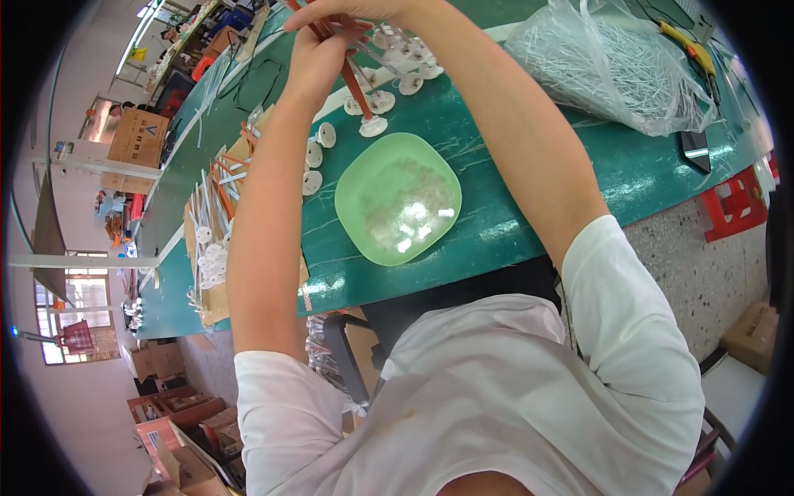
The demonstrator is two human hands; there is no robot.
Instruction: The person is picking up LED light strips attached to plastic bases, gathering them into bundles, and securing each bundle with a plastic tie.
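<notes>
- The left hand (318, 66) looks closed around a brown stick (357, 89); the right hand (357, 8) reaches across its top end. Overlap and the picture's border hide the right fingers, so I cannot tell whether they grip.
- The stick is well in from the near edge of the green table (504, 219), just beyond the green bowl (351, 178).
- Its long axis slants: the top end goes away from the near edge and leftward, the lower end toward that edge and slightly right, meeting a white disc (373, 127). Whether it stands upright or leans is unclear, as is whether the disc touches the table.
- More discs (381, 102) crowd behind; a sideways swing of the stick could knock them over.
- A drop toward the near edge could jolt the bowl and spill its clear contents (411, 198).
- A loose left grip could let the stick twist, pulling the disc askew.
</notes>
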